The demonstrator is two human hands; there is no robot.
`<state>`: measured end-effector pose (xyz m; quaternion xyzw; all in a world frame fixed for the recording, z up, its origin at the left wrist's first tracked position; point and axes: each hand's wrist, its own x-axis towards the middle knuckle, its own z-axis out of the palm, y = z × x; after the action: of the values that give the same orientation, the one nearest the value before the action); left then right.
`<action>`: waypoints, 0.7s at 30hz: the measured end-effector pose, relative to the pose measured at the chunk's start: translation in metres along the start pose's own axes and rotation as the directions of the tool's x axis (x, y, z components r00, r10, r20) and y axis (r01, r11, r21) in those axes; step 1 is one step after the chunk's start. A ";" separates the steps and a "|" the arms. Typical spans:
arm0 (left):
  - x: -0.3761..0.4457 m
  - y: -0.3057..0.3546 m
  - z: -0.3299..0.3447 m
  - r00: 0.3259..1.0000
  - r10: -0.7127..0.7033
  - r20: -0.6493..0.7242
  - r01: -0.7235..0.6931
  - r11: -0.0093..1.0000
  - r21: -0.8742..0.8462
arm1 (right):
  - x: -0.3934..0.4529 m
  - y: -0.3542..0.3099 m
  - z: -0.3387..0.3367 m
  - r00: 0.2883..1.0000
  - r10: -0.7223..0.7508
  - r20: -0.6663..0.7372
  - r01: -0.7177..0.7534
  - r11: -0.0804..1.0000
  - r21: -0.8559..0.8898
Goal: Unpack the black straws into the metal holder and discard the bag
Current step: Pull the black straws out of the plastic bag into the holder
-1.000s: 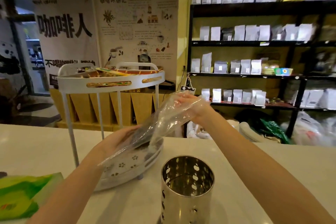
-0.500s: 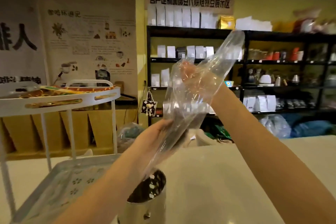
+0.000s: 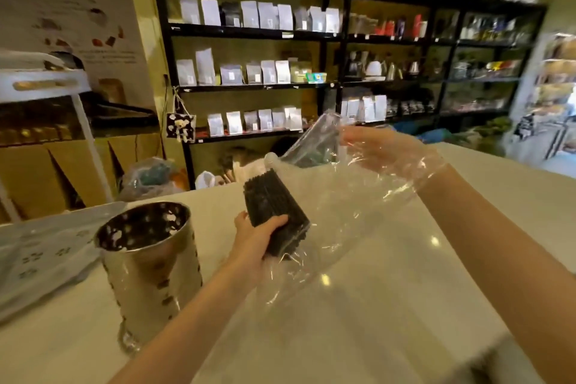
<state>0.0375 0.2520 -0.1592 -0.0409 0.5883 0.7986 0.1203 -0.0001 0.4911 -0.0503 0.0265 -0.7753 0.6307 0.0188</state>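
My left hand (image 3: 257, 235) grips a thick bundle of black straws (image 3: 270, 209), held tilted above the white counter with its upper end bare. A clear plastic bag (image 3: 349, 206) trails from the bundle's lower end and spreads to the right. My right hand (image 3: 383, 151) is inside the bag's open end, raised, with the film wrapped over its fingers and wrist. The perforated metal holder (image 3: 149, 265) stands upright and looks empty, to the left of my left hand.
A white tiered rack with a patterned lower tray (image 3: 46, 252) stands at the left on the white counter (image 3: 405, 305). Black shelves (image 3: 255, 31) stocked with white pouches line the wall behind. Bags lie on the floor beyond the counter.
The view has swung right. The straw bundle has come partly out of the bag in my left hand. My right hand, earlier raised with the bag, now holds it lower and to the right.
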 end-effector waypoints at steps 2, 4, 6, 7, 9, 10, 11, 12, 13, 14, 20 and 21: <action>-0.003 -0.015 -0.004 0.998 0.041 -0.057 -0.033 0.990 0.138 | -0.016 0.018 -0.006 0.984 0.175 0.033 -0.177 0.979 0.099; -0.004 -0.027 -0.008 0.991 0.116 -0.068 -0.094 0.958 0.271 | -0.029 0.049 -0.014 0.965 0.261 0.023 -0.261 0.965 -0.016; -0.002 -0.037 -0.013 0.980 0.187 -0.063 -0.146 0.902 0.405 | -0.038 0.075 -0.019 0.940 0.340 -0.018 -0.340 0.937 -0.082; -0.002 -0.041 -0.015 0.975 0.215 -0.048 -0.168 0.866 0.471 | -0.036 0.087 -0.021 0.932 0.361 -0.047 -0.364 0.926 -0.102; -0.002 -0.048 -0.017 0.964 0.267 -0.018 -0.206 0.784 0.586 | -0.039 0.105 -0.016 0.924 0.367 -0.105 -0.380 0.914 -0.144; -0.002 -0.051 -0.017 0.957 0.290 -0.021 -0.209 0.737 0.642 | -0.039 0.112 -0.012 0.923 0.358 -0.142 -0.378 0.911 -0.163; -0.002 -0.055 -0.018 0.950 0.311 -0.033 -0.203 0.690 0.694 | -0.038 0.119 -0.007 0.923 0.339 -0.182 -0.372 0.908 -0.195; -0.001 -0.058 -0.019 0.942 0.332 -0.043 -0.191 0.638 0.746 | -0.036 0.124 -0.002 0.921 0.325 -0.216 -0.370 0.904 -0.216; -0.001 -0.061 -0.020 0.939 0.340 -0.055 -0.164 0.582 0.797 | -0.033 0.131 0.003 0.918 0.308 -0.249 -0.366 0.900 -0.235; -0.001 -0.063 -0.021 0.938 0.338 -0.072 -0.125 0.528 0.840 | -0.031 0.137 0.009 0.915 0.284 -0.286 -0.360 0.894 -0.266; -0.003 -0.069 -0.030 0.960 0.278 -0.042 -0.071 0.386 0.920 | -0.043 0.143 0.042 0.960 -0.148 -0.239 -0.133 0.510 -0.850; -0.002 -0.070 -0.034 0.966 0.258 -0.007 -0.095 0.383 0.919 | -0.053 0.139 0.053 0.966 -0.224 -0.133 -0.010 0.479 -0.878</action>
<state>0.0535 0.2389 -0.2346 0.0350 0.9360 0.3503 -0.0070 0.0435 0.4679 -0.2002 -0.0111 -0.9763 0.1468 0.1584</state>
